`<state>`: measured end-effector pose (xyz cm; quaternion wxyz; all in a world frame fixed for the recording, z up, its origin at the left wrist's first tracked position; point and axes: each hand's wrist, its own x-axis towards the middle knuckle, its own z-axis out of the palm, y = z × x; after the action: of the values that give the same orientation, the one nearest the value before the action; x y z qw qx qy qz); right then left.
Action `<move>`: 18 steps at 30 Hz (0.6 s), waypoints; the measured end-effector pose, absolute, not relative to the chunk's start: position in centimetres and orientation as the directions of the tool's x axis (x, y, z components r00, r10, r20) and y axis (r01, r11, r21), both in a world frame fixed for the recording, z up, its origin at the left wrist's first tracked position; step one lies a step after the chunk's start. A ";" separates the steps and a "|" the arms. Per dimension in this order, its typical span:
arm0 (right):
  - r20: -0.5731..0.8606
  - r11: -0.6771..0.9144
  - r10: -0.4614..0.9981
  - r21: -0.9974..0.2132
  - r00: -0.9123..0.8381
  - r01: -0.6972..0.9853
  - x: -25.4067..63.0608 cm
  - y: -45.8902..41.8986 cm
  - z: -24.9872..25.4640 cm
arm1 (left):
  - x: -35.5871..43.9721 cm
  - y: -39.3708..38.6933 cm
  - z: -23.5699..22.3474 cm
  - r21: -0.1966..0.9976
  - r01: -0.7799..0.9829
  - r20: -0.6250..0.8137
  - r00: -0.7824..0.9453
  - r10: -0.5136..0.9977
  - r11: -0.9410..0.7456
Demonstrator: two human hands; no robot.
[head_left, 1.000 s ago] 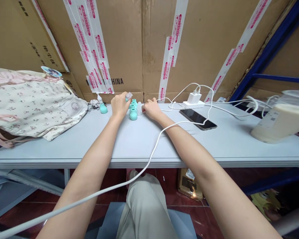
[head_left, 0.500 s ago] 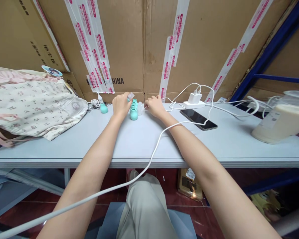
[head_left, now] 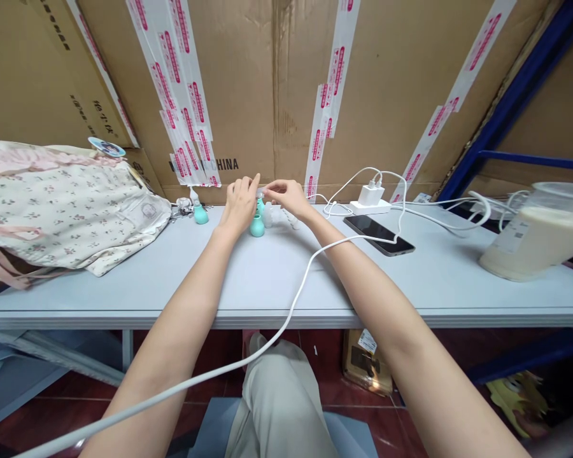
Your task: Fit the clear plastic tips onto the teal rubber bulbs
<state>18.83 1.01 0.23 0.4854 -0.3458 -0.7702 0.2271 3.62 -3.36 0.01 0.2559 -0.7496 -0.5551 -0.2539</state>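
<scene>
My left hand is closed around a teal squeeze bulb, mostly hidden by the fingers. A translucent plastic tip shows between my two hands. My right hand pinches at this tip with thumb and forefinger. Just below and in front of the hands, several teal squeeze bulbs stand in a row, open necks up. Small clear plastic tips stand beside them, partly under my right hand. Farther left, a teal bulb with a clear tip stands apart.
A floral cloth bag lies at the left. On the right are a black phone, a white charger on a power strip, and a jug of pale contents. A white cable crosses before my arms. Cardboard stands behind.
My right hand has lifted from the clear tips and moved left to meet my left hand, where it now pinches the translucent tip. The view has tilted slightly.
</scene>
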 end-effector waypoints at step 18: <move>0.714 0.712 0.656 -0.479 -0.244 0.514 17.9 -1.0 2.1 | 4.3 -3.7 0.4 0.069 0.984 0.643 0.080 0.762 -0.161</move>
<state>17.86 -0.96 2.07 0.4891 -0.3727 -0.7853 0.0727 4.32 -3.66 0.41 0.1970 -0.7078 -0.6169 -0.2823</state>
